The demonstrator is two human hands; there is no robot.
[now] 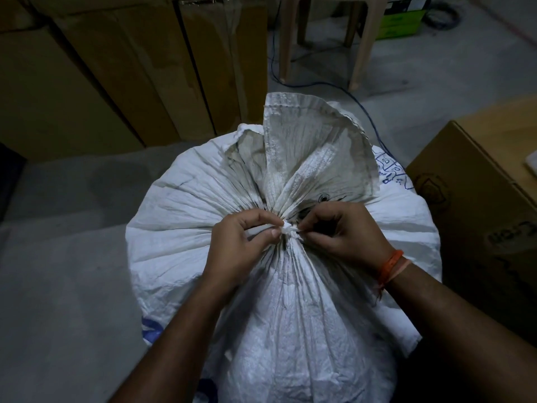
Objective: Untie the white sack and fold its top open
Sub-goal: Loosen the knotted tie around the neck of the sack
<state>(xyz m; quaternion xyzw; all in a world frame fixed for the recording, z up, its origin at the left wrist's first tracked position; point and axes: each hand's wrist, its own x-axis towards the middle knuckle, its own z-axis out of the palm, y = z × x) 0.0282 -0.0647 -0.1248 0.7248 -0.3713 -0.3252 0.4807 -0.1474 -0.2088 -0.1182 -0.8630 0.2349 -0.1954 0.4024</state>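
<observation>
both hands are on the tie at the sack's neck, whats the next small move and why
Probably pull the loose end out of the white tie. The left hand and right hand both pinch it, and the white sack is still bunched tight there, its top flap not yet folded open.

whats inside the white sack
Nothing of it shows: the white sack is gathered shut at the knot, which the left hand and right hand pinch.
</observation>
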